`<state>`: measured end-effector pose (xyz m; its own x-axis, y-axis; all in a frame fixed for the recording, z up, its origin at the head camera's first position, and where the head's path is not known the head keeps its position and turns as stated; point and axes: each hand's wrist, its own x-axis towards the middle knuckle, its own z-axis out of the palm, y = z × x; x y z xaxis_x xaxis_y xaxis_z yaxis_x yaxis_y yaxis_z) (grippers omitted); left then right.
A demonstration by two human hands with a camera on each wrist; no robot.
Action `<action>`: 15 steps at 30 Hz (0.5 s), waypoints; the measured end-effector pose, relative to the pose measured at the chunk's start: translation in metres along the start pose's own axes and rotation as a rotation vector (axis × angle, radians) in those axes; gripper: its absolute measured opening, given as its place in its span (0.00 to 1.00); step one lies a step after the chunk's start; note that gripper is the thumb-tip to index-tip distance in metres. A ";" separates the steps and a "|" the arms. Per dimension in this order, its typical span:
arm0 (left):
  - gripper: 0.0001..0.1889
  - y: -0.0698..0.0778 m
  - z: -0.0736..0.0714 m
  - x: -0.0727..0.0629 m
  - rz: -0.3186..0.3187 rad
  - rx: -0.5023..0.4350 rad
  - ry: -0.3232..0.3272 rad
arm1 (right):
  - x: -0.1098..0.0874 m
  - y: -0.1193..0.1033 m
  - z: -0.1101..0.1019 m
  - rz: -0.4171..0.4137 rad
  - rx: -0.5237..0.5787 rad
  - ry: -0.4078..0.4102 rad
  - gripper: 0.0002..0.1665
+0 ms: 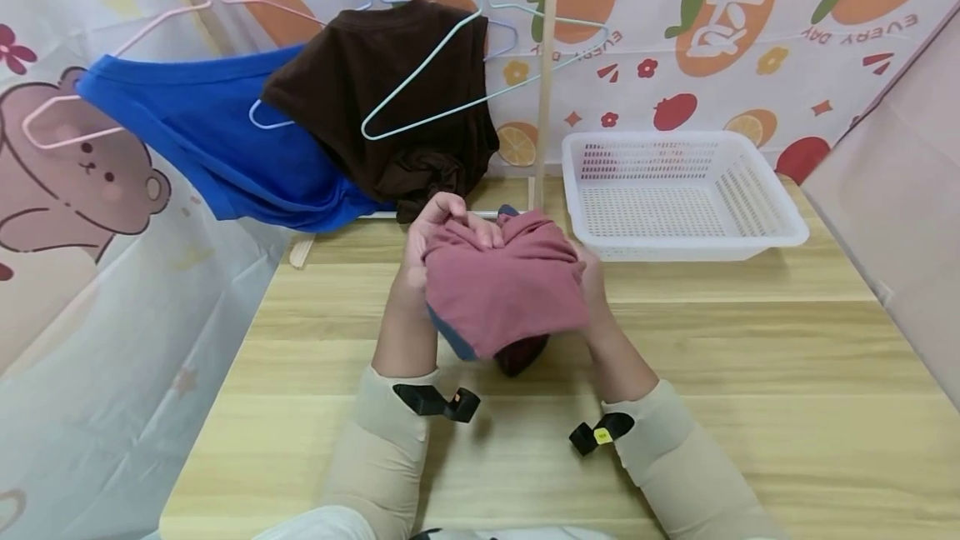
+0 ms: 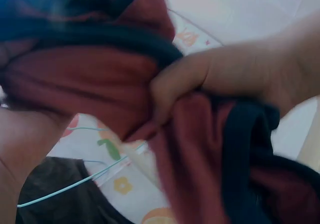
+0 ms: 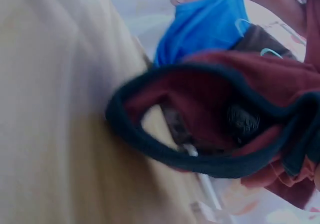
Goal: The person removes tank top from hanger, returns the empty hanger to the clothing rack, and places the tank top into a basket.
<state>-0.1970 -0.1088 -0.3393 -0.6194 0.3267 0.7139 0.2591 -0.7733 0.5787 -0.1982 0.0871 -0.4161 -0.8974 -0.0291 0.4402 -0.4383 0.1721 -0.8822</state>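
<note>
Cloth (image 1: 510,290) gripped by your left hand (image 1: 429,242) and right hand (image 1: 592,282) could snag on the twelve-o'clock mint hanger (image 1: 465,107) if lifted bunched.

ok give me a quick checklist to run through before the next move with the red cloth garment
1. Grip of left hand: ok, it holds the red cloth garment with dark blue trim.
2. Grip of right hand: ok, it pinches the cloth in the left wrist view.
3. Garment smoothed out: not ok, bunched between the hands.
4. Dark blue edge of the opening spread: ok, it gapes in the right wrist view.
5. Slim mint-green hanger bare: ok, no garment on it.
6. Hanger clear of the brown cloth garment: cannot tell, they overlap.
</note>
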 end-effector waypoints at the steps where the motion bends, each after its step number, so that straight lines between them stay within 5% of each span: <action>1: 0.23 0.001 -0.002 -0.002 -0.030 0.019 0.006 | 0.003 -0.001 -0.005 -0.087 0.037 0.031 0.51; 3: 0.24 0.004 -0.006 -0.006 -0.083 0.099 0.046 | 0.008 -0.004 -0.013 -0.242 -0.011 0.083 0.64; 5: 0.23 0.007 -0.009 -0.009 -0.138 0.192 0.104 | 0.010 -0.008 -0.020 -0.322 -0.084 0.152 0.64; 9: 0.21 0.012 -0.014 -0.011 -0.259 0.356 0.124 | 0.010 -0.017 -0.034 -0.313 -0.182 0.286 0.37; 12: 0.30 0.016 -0.017 -0.010 -0.315 0.449 0.082 | 0.011 -0.024 -0.042 -0.326 -0.293 0.371 0.13; 15: 0.33 0.019 -0.011 -0.007 -0.320 0.529 0.066 | 0.014 -0.029 -0.047 -0.390 -0.381 0.404 0.10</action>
<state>-0.1956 -0.1320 -0.3378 -0.7673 0.4506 0.4563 0.3743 -0.2631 0.8892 -0.1960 0.1278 -0.3768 -0.5557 0.1982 0.8074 -0.6111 0.5610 -0.5583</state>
